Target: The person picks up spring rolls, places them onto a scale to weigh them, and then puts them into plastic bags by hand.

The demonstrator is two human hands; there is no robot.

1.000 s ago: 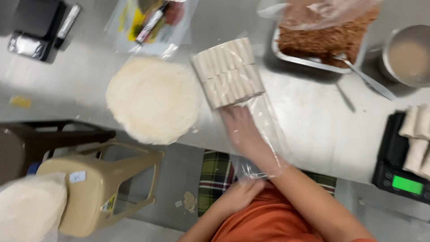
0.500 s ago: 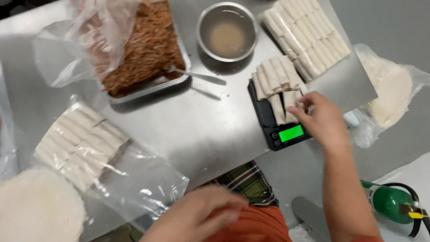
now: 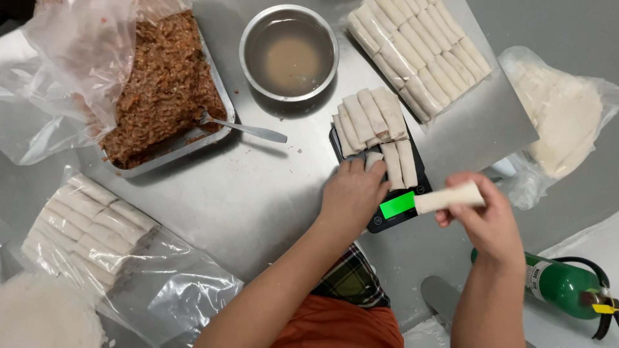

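The right hand [image 3: 493, 222] grips one pale rolled wrapper [image 3: 449, 197] above the black digital scale [image 3: 387, 187] (stacked with similar rolls); the left hand [image 3: 351, 196], fingers curled, touches a roll there. A metal tray [image 3: 216, 90] holds brown minced filling [image 3: 161, 84].

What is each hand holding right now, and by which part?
The right hand pinches one pale rolled wrapper stick by its right end. The left hand holds nothing; its fingertips rest on rolls piled on the black digital scale.

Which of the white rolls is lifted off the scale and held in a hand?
The single roll pinched in the right hand, above the scale's green display. The other rolls lie on the scale; the left hand touches one there.
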